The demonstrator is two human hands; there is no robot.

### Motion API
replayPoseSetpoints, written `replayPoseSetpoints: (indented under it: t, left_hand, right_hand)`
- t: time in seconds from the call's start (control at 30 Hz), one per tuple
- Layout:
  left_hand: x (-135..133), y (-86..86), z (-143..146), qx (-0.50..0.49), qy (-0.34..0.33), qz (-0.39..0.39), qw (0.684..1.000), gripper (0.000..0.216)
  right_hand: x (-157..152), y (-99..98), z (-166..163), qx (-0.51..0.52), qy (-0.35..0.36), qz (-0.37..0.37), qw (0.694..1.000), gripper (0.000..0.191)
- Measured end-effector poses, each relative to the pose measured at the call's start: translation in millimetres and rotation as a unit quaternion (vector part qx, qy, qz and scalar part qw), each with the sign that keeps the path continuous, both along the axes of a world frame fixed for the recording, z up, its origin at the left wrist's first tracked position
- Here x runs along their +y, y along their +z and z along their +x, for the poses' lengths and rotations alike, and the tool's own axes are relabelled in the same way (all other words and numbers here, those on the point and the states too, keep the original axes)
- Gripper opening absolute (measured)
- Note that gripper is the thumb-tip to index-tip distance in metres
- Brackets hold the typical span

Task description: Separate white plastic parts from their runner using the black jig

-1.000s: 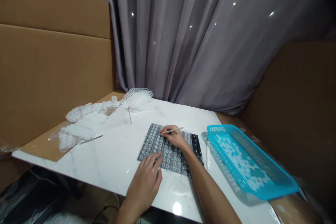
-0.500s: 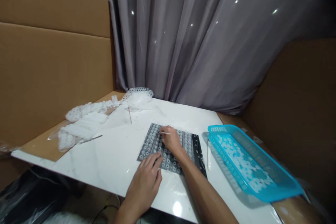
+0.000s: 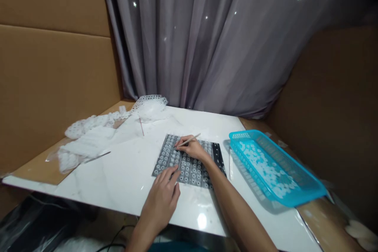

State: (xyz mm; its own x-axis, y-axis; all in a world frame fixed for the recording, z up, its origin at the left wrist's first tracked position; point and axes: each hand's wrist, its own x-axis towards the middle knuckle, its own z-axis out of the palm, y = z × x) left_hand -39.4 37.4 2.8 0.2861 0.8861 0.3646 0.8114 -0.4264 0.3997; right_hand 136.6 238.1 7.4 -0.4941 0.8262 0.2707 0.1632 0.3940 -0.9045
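A black sheet (image 3: pixel 216 153) with rows of small white rings lies on the white table. My right hand (image 3: pixel 191 147) is over its upper part, fingers pinched round a slim, pale, pen-like stick (image 3: pixel 193 138). The stick's lower tip points down at the rings near the sheet's upper left; its other end slants up to the right. At the sheet's front left edge rests my left hand (image 3: pixel 163 191), fingers loosely apart and fingertips on the sheet, holding nothing.
To the right stands a blue plastic basket (image 3: pixel 307 183) with many small white pieces inside. A thin white stick (image 3: pixel 230 165) lies beside it. White lacy material (image 3: pixel 88 141), a thin dark tool (image 3: pixel 97 157) and a reddish stick (image 3: pixel 141 126) lie left. Cardboard walls (image 3: pixel 53 67) and a curtain (image 3: pixel 177 47) surround the table.
My right hand has shifted slightly left on the sheet, and the stick has turned from nearly level to slanting up right. My left hand stays at the front edge. The view has shifted slightly.
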Motion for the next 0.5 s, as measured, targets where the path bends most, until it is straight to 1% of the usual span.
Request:
replayPoseSetpoints:
  t: [0.23,0.5]
  left_hand:
    - [0.5,-1.5,0.1,-0.003,-0.004,0.012,1.0,0.051]
    - [-1.6,2.1,0.7,0.0,-0.004,0.003,1.0,0.051]
  right_hand:
    - [4.1,1.5,5.5,0.005,0.045,-0.002,0.999,0.02]
    - [-1.2,7.3,9.4,-0.028,0.038,0.017,0.999,0.014]
